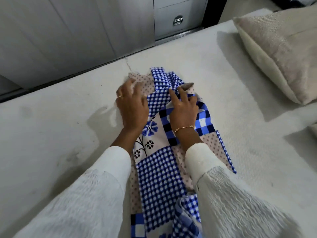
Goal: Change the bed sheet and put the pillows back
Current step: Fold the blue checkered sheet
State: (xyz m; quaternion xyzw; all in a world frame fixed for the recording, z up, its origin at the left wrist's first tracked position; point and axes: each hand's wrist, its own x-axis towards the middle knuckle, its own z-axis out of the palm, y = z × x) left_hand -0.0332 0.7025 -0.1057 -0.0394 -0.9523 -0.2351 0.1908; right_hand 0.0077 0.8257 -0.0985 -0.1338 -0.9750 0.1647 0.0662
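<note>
A folded bed sheet (159, 170), blue-and-white checked with dotted beige and flower patches, lies in a long strip on the bare white mattress (60, 134). My left hand (132, 105) rests on its far left corner with fingers curled into the fabric. My right hand (184, 109) pinches a fold of the checked cloth near the sheet's far end. A beige pillow (281, 54) without a cover lies at the upper right of the mattress.
Grey wardrobe doors (68, 31) and a drawer with a metal handle (178, 20) run along the bed's far side. The edge of a second pale cushion (313, 131) shows at the right border.
</note>
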